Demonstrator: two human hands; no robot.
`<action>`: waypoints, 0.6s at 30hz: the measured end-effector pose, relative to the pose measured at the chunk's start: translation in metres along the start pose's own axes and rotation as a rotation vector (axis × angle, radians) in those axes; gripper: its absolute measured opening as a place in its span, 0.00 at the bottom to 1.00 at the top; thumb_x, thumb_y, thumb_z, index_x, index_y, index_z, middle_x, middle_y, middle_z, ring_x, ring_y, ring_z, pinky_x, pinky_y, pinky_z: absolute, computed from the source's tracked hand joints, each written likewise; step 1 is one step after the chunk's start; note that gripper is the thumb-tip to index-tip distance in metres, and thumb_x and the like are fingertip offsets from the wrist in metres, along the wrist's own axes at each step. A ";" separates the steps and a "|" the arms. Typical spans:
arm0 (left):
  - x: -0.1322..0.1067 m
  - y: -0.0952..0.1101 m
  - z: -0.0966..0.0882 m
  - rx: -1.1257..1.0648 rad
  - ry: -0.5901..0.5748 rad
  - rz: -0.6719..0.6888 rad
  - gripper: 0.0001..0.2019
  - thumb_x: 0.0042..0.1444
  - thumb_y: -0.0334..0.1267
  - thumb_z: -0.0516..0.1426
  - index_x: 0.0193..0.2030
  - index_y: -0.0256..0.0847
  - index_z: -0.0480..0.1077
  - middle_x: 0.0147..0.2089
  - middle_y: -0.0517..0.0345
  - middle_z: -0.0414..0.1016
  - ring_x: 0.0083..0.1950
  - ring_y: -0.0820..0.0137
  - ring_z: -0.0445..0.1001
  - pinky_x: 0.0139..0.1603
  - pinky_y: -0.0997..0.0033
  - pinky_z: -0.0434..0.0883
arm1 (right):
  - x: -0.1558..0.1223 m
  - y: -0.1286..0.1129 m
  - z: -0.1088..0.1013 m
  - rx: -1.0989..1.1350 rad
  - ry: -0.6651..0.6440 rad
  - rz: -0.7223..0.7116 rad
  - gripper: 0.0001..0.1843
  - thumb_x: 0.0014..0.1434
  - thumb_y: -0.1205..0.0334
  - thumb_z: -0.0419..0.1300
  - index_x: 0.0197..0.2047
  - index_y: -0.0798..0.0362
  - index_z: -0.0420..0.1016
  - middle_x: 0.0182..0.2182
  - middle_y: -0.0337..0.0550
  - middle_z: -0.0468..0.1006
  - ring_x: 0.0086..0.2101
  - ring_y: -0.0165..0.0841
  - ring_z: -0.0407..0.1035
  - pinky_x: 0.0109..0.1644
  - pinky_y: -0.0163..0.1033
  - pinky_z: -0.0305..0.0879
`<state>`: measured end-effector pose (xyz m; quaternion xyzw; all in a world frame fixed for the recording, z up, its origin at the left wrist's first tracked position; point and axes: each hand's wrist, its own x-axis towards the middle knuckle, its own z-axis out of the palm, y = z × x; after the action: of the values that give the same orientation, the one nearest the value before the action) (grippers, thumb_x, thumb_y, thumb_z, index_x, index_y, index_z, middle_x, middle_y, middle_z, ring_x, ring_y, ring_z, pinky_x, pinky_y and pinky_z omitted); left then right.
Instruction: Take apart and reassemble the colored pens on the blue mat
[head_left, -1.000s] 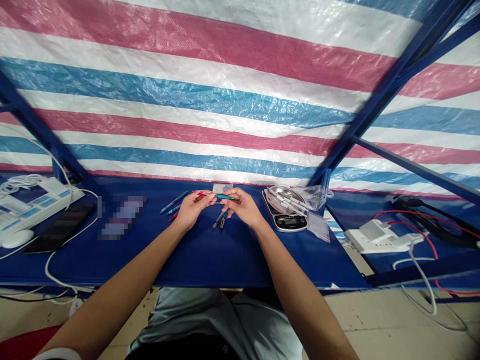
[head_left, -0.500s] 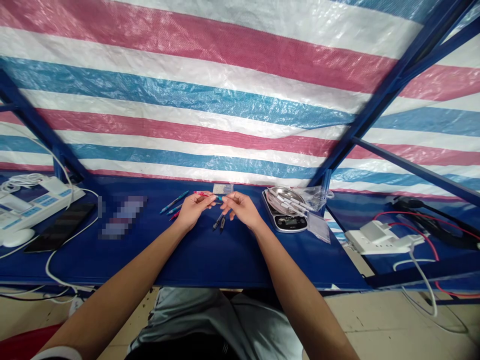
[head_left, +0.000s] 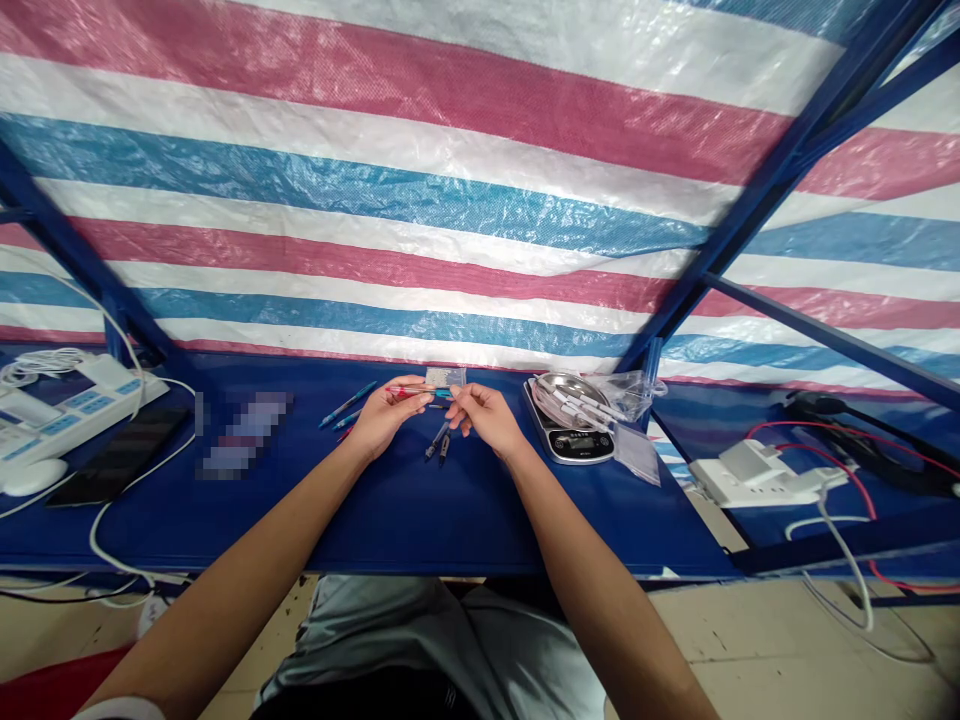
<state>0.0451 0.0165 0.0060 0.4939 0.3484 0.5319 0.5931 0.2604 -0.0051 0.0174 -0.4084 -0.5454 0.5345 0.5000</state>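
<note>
Over the blue table (head_left: pixel 420 520), my left hand (head_left: pixel 381 418) is closed around a slim red pen (head_left: pixel 409 388). My right hand (head_left: pixel 484 412) pinches a small blue pen piece (head_left: pixel 442 393) at the pen's right end; whether the two parts are joined I cannot tell. Just below the fingers lie two dark pens (head_left: pixel 444 448), partly covered by the right hand. To the left of my left hand rests a blue pen (head_left: pixel 347 405), with another blue pen and a red tip beside it. A small clear bag (head_left: pixel 447 376) lies behind the hands.
A kitchen scale (head_left: pixel 577 445) bearing a metal bowl and white-wrapped items stands right, beside plastic bags (head_left: pixel 637 455). On the left are a black phone (head_left: pixel 120 455), a white power strip (head_left: pixel 82 405) and cables. Another white power strip (head_left: pixel 765 475) sits far right behind a blue frame post (head_left: pixel 652 350).
My left hand has shifted very slightly left. More of the blue piece shows between my fingertips. The things on the table have stayed put.
</note>
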 end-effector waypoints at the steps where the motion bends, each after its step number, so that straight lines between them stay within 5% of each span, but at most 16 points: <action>1: 0.000 0.002 0.000 -0.006 0.009 0.012 0.29 0.49 0.48 0.77 0.56 0.41 0.79 0.57 0.45 0.85 0.54 0.58 0.84 0.52 0.62 0.78 | 0.000 -0.002 0.000 0.007 0.029 -0.032 0.27 0.60 0.34 0.71 0.41 0.52 0.78 0.33 0.46 0.85 0.28 0.34 0.78 0.24 0.34 0.69; 5: -0.001 0.007 -0.004 0.126 0.048 0.097 0.28 0.57 0.55 0.72 0.59 0.42 0.80 0.60 0.44 0.84 0.64 0.52 0.81 0.63 0.55 0.76 | -0.002 -0.009 -0.003 0.021 0.067 -0.128 0.26 0.57 0.39 0.75 0.48 0.50 0.81 0.35 0.43 0.84 0.32 0.35 0.78 0.27 0.35 0.71; 14: -0.009 0.006 -0.005 0.519 -0.182 0.206 0.18 0.62 0.54 0.68 0.50 0.45 0.87 0.52 0.49 0.88 0.53 0.50 0.85 0.62 0.51 0.77 | -0.004 -0.004 0.002 -0.018 -0.089 -0.125 0.22 0.62 0.42 0.72 0.50 0.50 0.82 0.37 0.44 0.85 0.35 0.37 0.79 0.28 0.36 0.72; 18: -0.003 0.017 -0.025 0.684 -0.063 0.312 0.15 0.61 0.52 0.69 0.49 0.48 0.87 0.52 0.50 0.88 0.53 0.51 0.84 0.59 0.54 0.76 | 0.001 0.005 -0.002 -0.104 -0.041 -0.126 0.25 0.64 0.43 0.70 0.57 0.49 0.78 0.39 0.45 0.86 0.36 0.38 0.80 0.29 0.37 0.72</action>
<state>0.0166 0.0180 0.0151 0.7267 0.4078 0.4533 0.3164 0.2615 -0.0039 0.0127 -0.3877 -0.6073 0.4813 0.4992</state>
